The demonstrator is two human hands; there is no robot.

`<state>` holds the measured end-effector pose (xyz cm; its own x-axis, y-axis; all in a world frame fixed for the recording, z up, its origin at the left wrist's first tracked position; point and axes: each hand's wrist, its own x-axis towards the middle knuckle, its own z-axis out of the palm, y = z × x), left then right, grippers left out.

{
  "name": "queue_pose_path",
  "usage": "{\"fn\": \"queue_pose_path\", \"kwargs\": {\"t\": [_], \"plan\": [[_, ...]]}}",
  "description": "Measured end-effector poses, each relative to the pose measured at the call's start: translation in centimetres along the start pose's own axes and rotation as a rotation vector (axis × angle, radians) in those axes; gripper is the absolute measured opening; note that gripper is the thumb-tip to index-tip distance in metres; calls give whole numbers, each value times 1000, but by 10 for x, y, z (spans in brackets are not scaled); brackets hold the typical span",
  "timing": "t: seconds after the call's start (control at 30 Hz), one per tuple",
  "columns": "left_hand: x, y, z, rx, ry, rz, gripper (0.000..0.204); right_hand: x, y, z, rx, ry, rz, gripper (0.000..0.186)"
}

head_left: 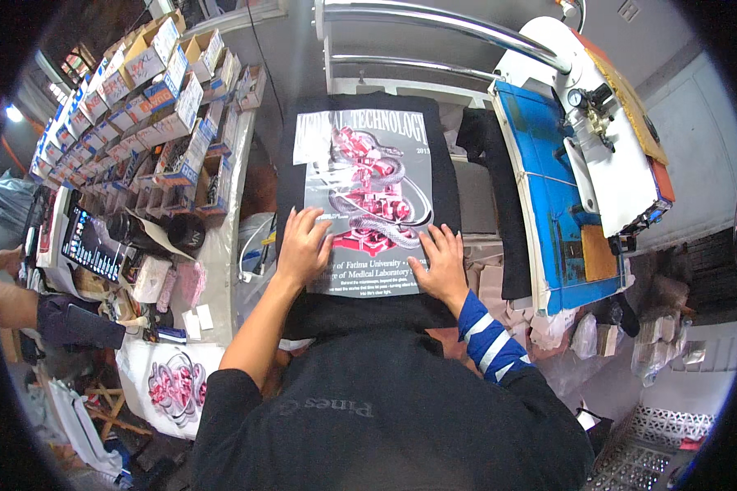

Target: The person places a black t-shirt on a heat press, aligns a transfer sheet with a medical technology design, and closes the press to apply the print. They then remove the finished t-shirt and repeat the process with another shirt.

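A black T-shirt lies spread out in front of me. On its front is a glossy grey printed sheet with a red and pink picture of a microscope and snakes, and white lettering. My left hand rests on the sheet's left edge, fingers spread. Near the lower right edge, my right hand lies with its fingers apart, and a blue and white striped band covers that forearm. Neither hand holds anything.
A heat press with a blue plate and a gauge stands at the right. Small cardboard boxes fill a rack at the left. Below it are a lit screen, a co-worker's arm and a white sheet with a similar picture.
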<state>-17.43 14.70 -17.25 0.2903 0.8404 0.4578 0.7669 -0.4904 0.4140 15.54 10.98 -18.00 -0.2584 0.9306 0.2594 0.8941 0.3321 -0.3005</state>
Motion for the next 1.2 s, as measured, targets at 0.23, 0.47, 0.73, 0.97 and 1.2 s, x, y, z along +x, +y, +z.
{"fn": "queue_pose_path", "kwargs": {"t": [0.23,0.47,0.73,0.97,1.2], "plan": [[157,-42,74,163,-54,45,32,-1,7,-7,72,28,-9,61],[250,-109,119,234,-56,-27,37,2,4,-12,110,34,21,59],[282,-140,127,179,-121,-76,23,127,29,5,105,176,-58,37],[290,-149,98,129,-115,-136,20,324,51,63,-1,232,-140,37],[252,-224,47,375,-146,-202,16,367,115,62,-335,-65,98,37]]}}
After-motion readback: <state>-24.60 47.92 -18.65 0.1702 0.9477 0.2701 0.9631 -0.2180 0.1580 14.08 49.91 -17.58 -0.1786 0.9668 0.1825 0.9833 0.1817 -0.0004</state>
